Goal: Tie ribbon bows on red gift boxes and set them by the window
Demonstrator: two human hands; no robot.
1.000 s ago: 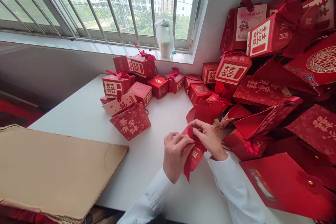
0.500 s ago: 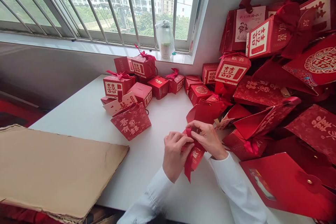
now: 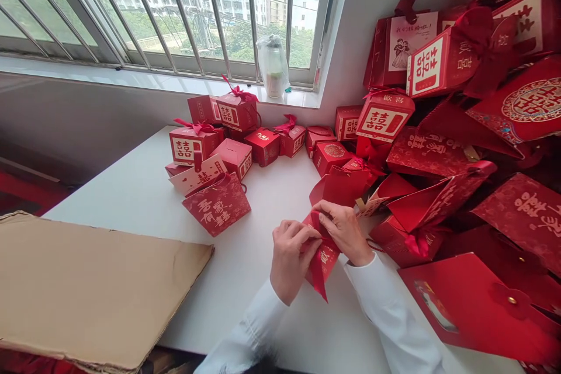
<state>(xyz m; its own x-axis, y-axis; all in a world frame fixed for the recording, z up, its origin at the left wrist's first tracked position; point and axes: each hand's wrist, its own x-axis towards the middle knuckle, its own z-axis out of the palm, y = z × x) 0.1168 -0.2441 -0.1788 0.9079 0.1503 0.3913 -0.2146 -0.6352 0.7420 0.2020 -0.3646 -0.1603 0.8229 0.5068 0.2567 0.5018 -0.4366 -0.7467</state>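
A small red gift box (image 3: 327, 258) with gold characters sits on the white table in front of me, partly covered by both hands. Around its top runs a red ribbon (image 3: 318, 282), one tail hanging down the near side to a point. My left hand (image 3: 291, 254) pinches the ribbon between thumb and fingers at the box's left. From the right, my right hand (image 3: 344, 229) curls over the top and pinches a loop of the same ribbon. The knot itself is hidden behind my fingers.
Red gift boxes (image 3: 236, 158) stand along the table's (image 3: 131, 187) back. A tall pile of red boxes and bags (image 3: 432, 152) crowds the right. Brown cardboard (image 3: 96, 286) lies at the near left. A bagged cup (image 3: 274, 70) stands on the sill by the barred window.
The hanging ribbon tail has swung to the right, its tip now farther right. Both hands keep their pinch on the ribbon with only slight finger movement. The whole view has shifted slightly.
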